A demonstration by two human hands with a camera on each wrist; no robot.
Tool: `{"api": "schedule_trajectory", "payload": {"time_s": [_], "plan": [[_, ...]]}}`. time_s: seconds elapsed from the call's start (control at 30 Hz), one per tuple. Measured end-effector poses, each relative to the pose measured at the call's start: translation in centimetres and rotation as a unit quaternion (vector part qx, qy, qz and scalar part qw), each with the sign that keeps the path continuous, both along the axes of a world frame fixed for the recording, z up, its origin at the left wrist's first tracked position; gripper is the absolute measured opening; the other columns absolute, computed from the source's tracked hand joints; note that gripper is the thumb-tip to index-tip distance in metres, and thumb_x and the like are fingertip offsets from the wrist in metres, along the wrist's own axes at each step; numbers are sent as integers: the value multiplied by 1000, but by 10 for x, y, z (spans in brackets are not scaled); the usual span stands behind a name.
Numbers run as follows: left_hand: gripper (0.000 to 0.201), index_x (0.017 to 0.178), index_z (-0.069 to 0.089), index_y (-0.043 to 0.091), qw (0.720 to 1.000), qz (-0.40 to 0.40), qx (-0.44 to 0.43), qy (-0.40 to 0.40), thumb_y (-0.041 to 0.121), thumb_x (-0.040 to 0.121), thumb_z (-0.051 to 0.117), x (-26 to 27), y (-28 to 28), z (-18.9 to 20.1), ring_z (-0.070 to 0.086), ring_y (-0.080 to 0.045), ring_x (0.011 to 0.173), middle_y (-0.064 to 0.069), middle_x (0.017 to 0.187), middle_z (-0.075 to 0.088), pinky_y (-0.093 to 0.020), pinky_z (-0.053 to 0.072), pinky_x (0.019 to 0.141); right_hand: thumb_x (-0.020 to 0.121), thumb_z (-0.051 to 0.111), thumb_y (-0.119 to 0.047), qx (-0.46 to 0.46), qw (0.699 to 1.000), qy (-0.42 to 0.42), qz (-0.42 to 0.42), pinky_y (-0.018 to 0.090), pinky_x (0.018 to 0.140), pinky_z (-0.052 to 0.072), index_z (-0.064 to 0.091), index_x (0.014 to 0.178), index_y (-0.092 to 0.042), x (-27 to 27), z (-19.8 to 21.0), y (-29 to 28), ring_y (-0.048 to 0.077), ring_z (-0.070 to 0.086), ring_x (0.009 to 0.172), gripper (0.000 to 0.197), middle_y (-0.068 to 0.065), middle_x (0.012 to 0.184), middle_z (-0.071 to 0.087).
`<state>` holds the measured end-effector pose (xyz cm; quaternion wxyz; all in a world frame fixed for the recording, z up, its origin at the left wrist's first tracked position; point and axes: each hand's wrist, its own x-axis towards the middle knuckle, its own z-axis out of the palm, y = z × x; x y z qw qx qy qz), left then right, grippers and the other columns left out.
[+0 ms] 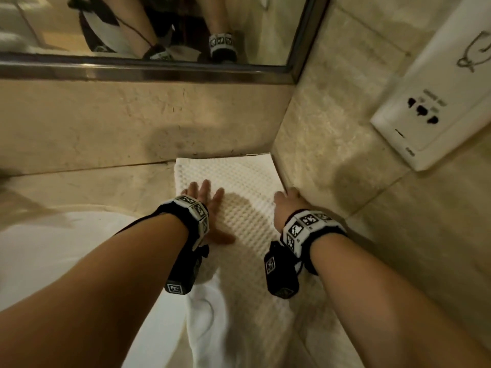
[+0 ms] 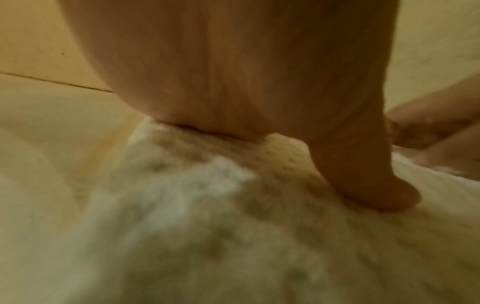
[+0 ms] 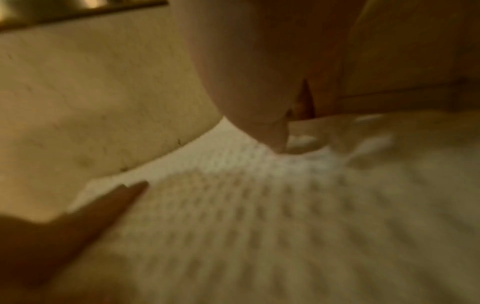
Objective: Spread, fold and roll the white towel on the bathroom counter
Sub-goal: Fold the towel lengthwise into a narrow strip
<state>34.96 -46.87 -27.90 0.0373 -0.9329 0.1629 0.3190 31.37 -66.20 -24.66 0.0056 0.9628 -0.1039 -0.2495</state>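
Head view: your towel lies flat in the middle of the frame on the tabletop, its far edge against the back wall below the mirror and its right edge along the side wall. The near end runs to the lower middle of the frame, where it looks rumpled and partly overlies the sink at lower left. Your left hand rests palm down on the towel's left part, fingers straight and spread, gripping nothing. Your right hand sits at the towel's right edge by the side wall; its fingers point down to the cloth, but you cannot tell from here whether they pinch it. A socket plate is fixed at upper right.

Left wrist view, blurred: your left hand fills the upper middle, the palm pressed to the towel, with the thumb laid out flat at centre right. The right hand shows at the right edge.

Right wrist view, also blurred: your right hand comes down from the top, its fingertips touching the towel near the wall. Whether the grip is closed on the cloth cannot be told. The left hand lies flat at lower left.
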Motion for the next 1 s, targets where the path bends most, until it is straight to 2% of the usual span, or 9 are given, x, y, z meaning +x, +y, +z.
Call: {"api": "schedule_trajectory", "payload": {"time_s": [0.1, 0.27, 0.4, 0.5, 0.63, 0.77, 0.83, 0.93, 1.0], "plan": [[130, 145, -23, 36, 1000, 2, 9, 4, 90, 54, 52, 5, 0, 2, -26, -36, 141, -4, 152, -34, -49, -9, 116, 101, 34, -40, 88, 990, 47, 100, 37, 119, 4, 0, 152, -16, 25, -1, 12, 27, -6, 147, 66, 5, 159, -8], [132, 143, -24, 41, 1000, 1, 0, 8, 89, 50, 56, 15, 2, -3, -28, -36, 140, -3, 151, -35, -52, -8, 117, 100, 24, -49, 80, 991, 66, 87, 33, 119, -4, -11, 150, -16, 43, -33, 10, 22, -16, 145, 69, 2, 157, -21], [132, 143, -23, 42, 1000, 0, 1, 11, 87, 51, 59, 22, 1, -5, -29, -35, 140, -2, 151, -36, -51, -10, 117, 101, 24, -44, 72, 994, 57, 55, 34, 118, -6, -14, 150, -14, 56, -31, 10, 21, -19, 145, 69, 3, 156, -24], [131, 143, -23, 42, 1000, 2, 0, 16, 88, 50, 57, 25, 0, -5, -27, -35, 140, -1, 152, -35, -52, -8, 117, 102, 30, -33, 87, 994, 48, 44, 33, 118, 0, -4, 151, -10, 51, -20, 12, 23, -12, 146, 64, 6, 158, -17], [129, 143, -21, 44, 1000, -1, -17, 2, 90, 49, 54, 24, 5, -7, -27, -36, 141, 1, 152, -34, -55, -4, 117, 101, 33, -18, 131, 991, 4, 8, 26, 114, 13, 16, 151, -11, 13, 1, 4, 20, 10, 146, 53, 7, 159, 7], [116, 149, -9, 35, 1000, 7, -11, -21, 75, 66, 61, 9, 10, 6, -18, -36, 144, -9, 156, -22, -52, 3, 118, 98, 36, -16, 121, 988, -15, -95, 31, 113, 29, 25, 148, -15, -32, 14, -13, 24, 31, 138, 51, 10, 152, 30], [110, 150, -4, 32, 999, 27, -7, -34, 69, 70, 63, -8, 11, 15, -11, -36, 144, -12, 157, -16, -51, 9, 118, 98, 36, -11, 104, 985, -27, -133, 30, 109, 32, 33, 144, -8, -55, 21, -12, 25, 36, 135, 46, 12, 148, 36], [106, 150, 1, 34, 997, 77, 8, -16, 67, 70, 64, -38, 21, 9, 8, -37, 144, -13, 156, -1, -48, 21, 116, 96, 42, -9, 78, 985, 5, -152, 28, 95, 40, 47, 132, 2, -94, 19, -10, 29, 47, 126, 38, 18, 137, 48], [107, 147, 7, 39, 993, 108, 36, -19, 67, 62, 67, -61, 28, 3, 30, -38, 135, -11, 148, 18, -48, 34, 108, 93, 49, -9, 111, 977, 48, -175, 27, 95, 40, 47, 132, 3, -120, 11, -9, 30, 47, 127, 41, 18, 137, 48]]}}
